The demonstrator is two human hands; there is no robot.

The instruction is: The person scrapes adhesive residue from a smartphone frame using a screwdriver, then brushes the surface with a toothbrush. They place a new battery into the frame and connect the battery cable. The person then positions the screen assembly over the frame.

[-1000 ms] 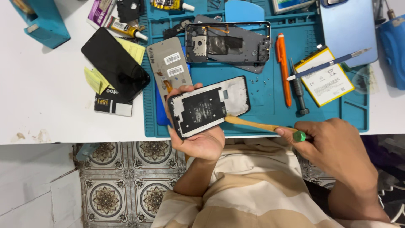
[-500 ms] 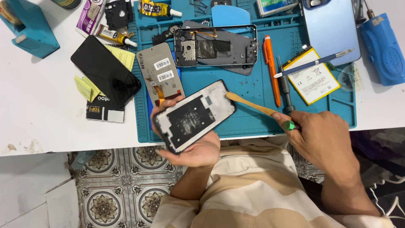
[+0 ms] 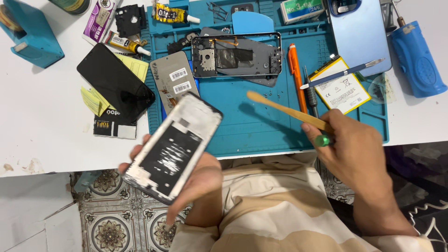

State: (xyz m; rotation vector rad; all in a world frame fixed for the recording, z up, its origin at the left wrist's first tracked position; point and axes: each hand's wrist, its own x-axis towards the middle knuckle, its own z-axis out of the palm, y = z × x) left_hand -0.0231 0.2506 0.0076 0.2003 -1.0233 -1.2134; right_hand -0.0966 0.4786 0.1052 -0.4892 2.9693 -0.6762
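Phone frame [image 3: 171,148] lay inner side up in left hand [image 3: 196,179] near bench [image 3: 42,126] edge, long axis near-left to far-right | left grip grasped it from beneath | right hand [image 3: 354,149] clenched around wooden spudger [image 3: 287,111], tip pointing far-left, clear of frame | blue mat [image 3: 261,126] beyond, carrying opened phone chassis [image 3: 235,55].

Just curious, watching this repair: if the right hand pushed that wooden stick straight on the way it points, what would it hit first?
Probably the open dark phone frame on the blue mat; the right hand aims the flat wooden stick up-left towards it, though its height is unclear.
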